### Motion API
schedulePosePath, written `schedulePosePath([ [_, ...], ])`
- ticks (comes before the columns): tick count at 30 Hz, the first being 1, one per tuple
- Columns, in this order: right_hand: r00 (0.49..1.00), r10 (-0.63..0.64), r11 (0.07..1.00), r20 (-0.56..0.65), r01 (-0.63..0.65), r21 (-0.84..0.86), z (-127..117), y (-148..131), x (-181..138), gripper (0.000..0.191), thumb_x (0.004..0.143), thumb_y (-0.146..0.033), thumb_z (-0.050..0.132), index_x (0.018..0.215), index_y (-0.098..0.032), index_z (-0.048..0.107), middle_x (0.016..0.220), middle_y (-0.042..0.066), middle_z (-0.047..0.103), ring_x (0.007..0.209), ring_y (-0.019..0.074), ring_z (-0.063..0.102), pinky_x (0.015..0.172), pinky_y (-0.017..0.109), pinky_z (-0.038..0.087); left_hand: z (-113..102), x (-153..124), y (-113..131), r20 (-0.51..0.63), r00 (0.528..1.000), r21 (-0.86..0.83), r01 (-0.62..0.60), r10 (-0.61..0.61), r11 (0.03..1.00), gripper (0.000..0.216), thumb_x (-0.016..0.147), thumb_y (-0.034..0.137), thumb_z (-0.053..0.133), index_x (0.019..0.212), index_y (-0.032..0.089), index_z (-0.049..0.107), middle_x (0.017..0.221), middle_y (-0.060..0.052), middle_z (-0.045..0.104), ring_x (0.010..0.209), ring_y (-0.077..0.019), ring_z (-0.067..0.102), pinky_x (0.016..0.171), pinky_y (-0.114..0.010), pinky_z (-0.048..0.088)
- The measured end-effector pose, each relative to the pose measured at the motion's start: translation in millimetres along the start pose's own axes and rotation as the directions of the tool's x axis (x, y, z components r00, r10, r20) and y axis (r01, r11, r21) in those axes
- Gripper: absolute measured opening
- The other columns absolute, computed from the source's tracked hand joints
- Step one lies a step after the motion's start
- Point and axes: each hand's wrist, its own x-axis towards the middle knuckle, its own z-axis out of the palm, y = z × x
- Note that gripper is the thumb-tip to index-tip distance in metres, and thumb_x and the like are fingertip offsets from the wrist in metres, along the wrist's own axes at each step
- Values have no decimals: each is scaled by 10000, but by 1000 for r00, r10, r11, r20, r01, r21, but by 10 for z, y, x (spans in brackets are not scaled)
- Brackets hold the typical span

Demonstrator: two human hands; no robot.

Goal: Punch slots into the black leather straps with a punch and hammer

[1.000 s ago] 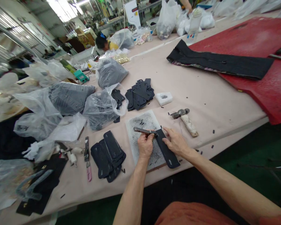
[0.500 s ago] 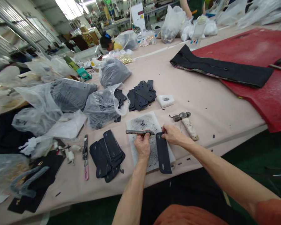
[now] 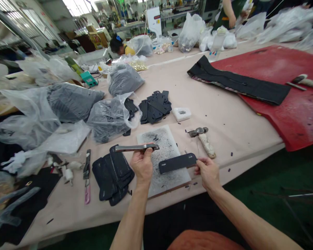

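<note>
My left hand (image 3: 143, 164) is closed around a flat metal punch tool (image 3: 135, 148), held level above the speckled white cutting board (image 3: 169, 142). My right hand (image 3: 208, 171) pinches one end of a black leather strip (image 3: 177, 163) and holds it lifted crosswise over the board's near edge. Left of the board lies a pile of similar black strips (image 3: 112, 175). A hammer with a wrapped handle (image 3: 203, 139) rests on the pink table (image 3: 224, 114) just right of the board.
Another pile of black strips (image 3: 155, 106) and a small white block (image 3: 182, 114) lie beyond the board. Plastic bags of dark pieces (image 3: 112, 119) crowd the left. A red mat (image 3: 289, 86) with black cloth (image 3: 237, 81) sits at right. Other people work at the far end.
My right hand lifted the black strip off the board and turned it crosswise. My left hand drew the metal tool back toward me and to the left.
</note>
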Motion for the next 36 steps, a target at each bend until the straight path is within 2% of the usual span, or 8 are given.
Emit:
schedulePosePath([
  [2,999,38,999,18,-38,-7,-6,89,-198,398,663,-371,658,995,-204,515,532,-78,556,433,151,530,442,275,452,43,-141,-80,47,998,54,48,-51,997,212,779,301,723,936,161,715,919,-57,768,853,-200,726,832,-355,596],
  [5,977,-4,951,213,70,-301,-109,74,-382,392,737,-361,602,1088,-208,524,543,-74,558,469,168,549,489,281,432,85,-364,-272,115,985,176,110,-131,978,161,780,270,695,903,172,732,894,-53,767,858,-205,717,844,-343,576],
  [10,840,-123,492,528,514,-703,-183,-199,-356,355,855,-430,551,1121,-203,616,779,36,682,746,219,641,682,314,424,94,-455,-435,185,966,253,130,-180,959,163,796,274,664,911,180,731,870,-42,760,820,-196,705,808,-324,562],
  [14,753,-151,336,640,648,-683,-4,-421,-162,264,862,-367,573,1024,-174,653,978,106,696,882,221,630,732,299,406,116,-390,-443,239,949,224,152,-205,963,162,793,280,665,901,175,725,839,-40,755,778,-191,701,764,-315,563],
  [19,726,-16,531,687,588,-609,36,-526,94,95,779,-248,600,704,-190,596,645,3,598,657,156,554,596,259,348,132,-322,-373,202,966,182,125,-162,975,179,781,279,689,919,171,722,874,-51,761,819,-202,712,806,-339,568],
  [25,897,-34,816,440,279,-506,-144,-203,-17,172,822,-353,527,846,-201,603,551,-56,481,519,145,493,512,258,355,165,-189,-293,118,986,118,103,-117,988,198,768,288,707,925,169,718,927,-53,761,888,-208,712,862,-357,563],
  [29,863,-117,746,491,403,-531,-141,-100,-245,503,839,-324,508,1326,-207,550,586,-45,520,546,177,518,564,295,392,226,-186,-365,144,978,162,129,-152,978,191,762,272,695,923,173,721,901,-48,760,860,-208,709,826,-348,564],
  [36,734,-138,543,665,618,-569,-80,-279,-272,578,843,-249,500,1413,-158,510,693,33,641,668,210,595,655,318,411,409,-195,-427,292,947,254,59,-135,965,135,780,247,658,886,204,730,878,-38,756,830,-201,706,819,-343,558],
])
